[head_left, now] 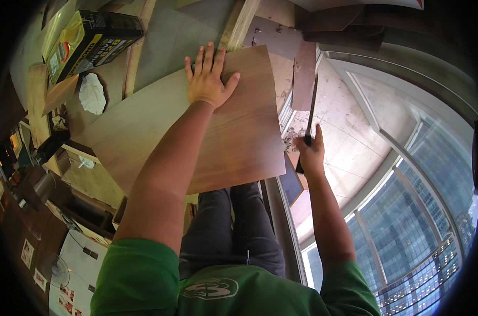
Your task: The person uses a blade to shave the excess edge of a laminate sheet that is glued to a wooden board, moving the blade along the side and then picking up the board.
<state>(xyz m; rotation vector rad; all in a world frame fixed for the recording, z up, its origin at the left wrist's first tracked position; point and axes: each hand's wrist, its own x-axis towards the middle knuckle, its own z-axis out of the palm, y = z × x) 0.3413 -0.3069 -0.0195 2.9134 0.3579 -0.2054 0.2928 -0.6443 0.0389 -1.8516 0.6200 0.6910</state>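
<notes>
A wide wood-grain board (239,124) lies across the middle, in front of my legs. My left hand (209,81) rests flat on its far part, fingers spread and pointing away from me. Off the board's right edge, my right hand (312,152) is closed round the black handle of what looks like a handsaw (313,102), seen edge-on. The thin dark blade points away from me and stands apart from the board. Its teeth cannot be made out.
A black and yellow box (104,42) and a crumpled white piece (92,94) sit at the far left. Beyond the blade is a narrow brown wood strip (303,76). Debris litters the pale tiled floor (349,121) beside framed windows (433,163) on the right.
</notes>
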